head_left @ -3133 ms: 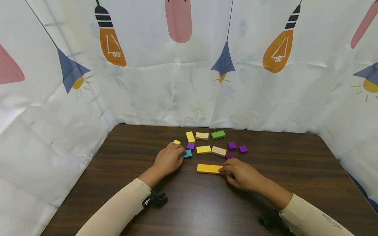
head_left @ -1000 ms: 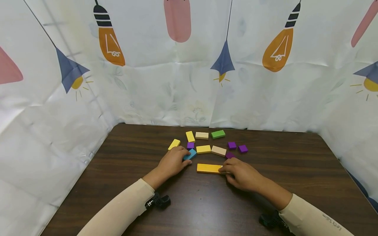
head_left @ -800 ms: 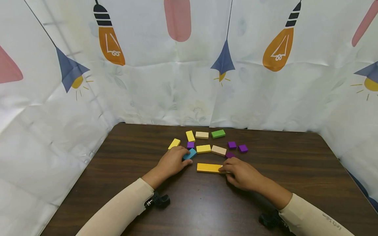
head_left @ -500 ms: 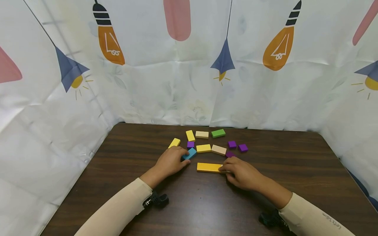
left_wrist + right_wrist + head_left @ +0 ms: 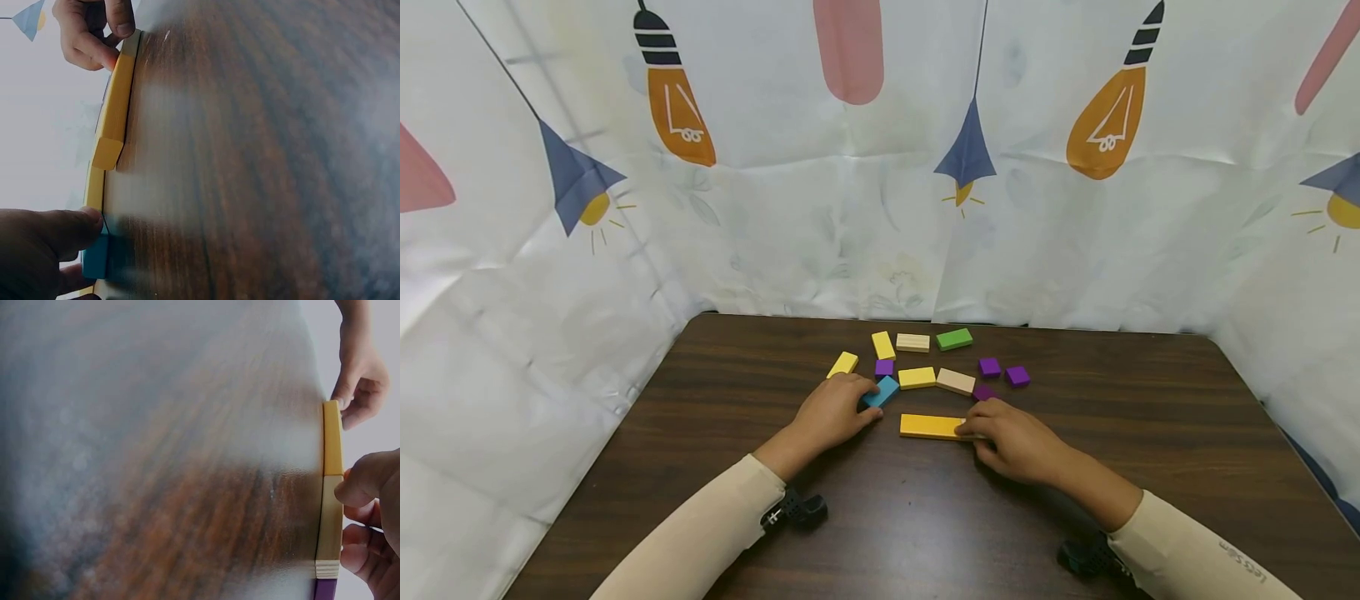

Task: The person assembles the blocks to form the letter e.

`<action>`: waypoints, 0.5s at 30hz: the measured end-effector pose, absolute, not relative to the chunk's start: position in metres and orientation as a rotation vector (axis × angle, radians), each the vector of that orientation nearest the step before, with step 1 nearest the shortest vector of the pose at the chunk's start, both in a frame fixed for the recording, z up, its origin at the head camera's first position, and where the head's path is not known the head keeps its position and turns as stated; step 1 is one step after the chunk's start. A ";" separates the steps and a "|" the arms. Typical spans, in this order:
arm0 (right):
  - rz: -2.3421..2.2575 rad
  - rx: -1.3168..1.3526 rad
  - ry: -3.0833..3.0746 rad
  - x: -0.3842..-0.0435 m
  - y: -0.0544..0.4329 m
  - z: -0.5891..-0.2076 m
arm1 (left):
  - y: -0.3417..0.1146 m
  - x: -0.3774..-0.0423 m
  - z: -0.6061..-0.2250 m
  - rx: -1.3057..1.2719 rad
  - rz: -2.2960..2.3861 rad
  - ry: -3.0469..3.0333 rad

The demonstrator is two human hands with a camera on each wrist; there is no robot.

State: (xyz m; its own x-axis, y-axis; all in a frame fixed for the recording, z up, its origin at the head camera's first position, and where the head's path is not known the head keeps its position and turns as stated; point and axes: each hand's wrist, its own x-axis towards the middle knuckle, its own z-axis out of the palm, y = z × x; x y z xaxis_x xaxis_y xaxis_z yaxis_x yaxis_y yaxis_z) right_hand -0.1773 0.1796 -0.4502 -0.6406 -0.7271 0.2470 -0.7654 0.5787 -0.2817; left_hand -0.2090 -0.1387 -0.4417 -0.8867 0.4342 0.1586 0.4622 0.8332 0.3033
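My left hand (image 5: 835, 408) holds a blue block (image 5: 883, 392) on the table, thumb at its near side. In the left wrist view that blue block (image 5: 95, 257) sits just below the thumb tip. My right hand (image 5: 1018, 440) pinches a plain wood block (image 5: 330, 519) between thumb and fingers; the hand mostly covers it in the head view. End to end with it lies a yellow block (image 5: 928, 426), pointing left toward the left hand. A purple block (image 5: 325, 589) shows past the wood block's other end in the right wrist view.
Behind the hands lie loose yellow blocks (image 5: 917, 378), plain wood blocks (image 5: 956, 382), a green block (image 5: 954, 339) and several purple blocks (image 5: 989, 367). The dark wooden table (image 5: 910, 533) ends at a printed white curtain (image 5: 865, 250).
The blue block has turned to a slant and shifted slightly right under my left hand, uncovering more of the yellow block behind it. My right hand stays on the plain wood block.
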 end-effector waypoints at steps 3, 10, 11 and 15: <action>0.561 1.279 -2.696 -0.177 0.180 -0.450 | -0.139 -0.209 -0.442 -0.722 -0.519 -2.930; 0.562 1.285 -2.694 -0.177 0.179 -0.450 | -0.141 -0.208 -0.442 -0.743 -0.519 -2.921; 0.561 1.287 -2.692 -0.177 0.179 -0.450 | -0.141 -0.208 -0.442 -0.743 -0.517 -2.922; 0.562 1.289 -2.686 -0.178 0.179 -0.450 | -0.141 -0.207 -0.442 -0.742 -0.513 -2.929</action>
State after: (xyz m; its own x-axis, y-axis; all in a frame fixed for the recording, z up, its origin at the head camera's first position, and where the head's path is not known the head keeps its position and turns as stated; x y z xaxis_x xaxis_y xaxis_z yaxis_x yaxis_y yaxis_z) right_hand -0.1776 0.1791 -0.4503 -0.6332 -0.7310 0.2544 -0.7717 0.5708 -0.2806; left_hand -0.2075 -0.1407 -0.4419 -0.8800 0.4494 0.1539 0.4750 0.8269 0.3011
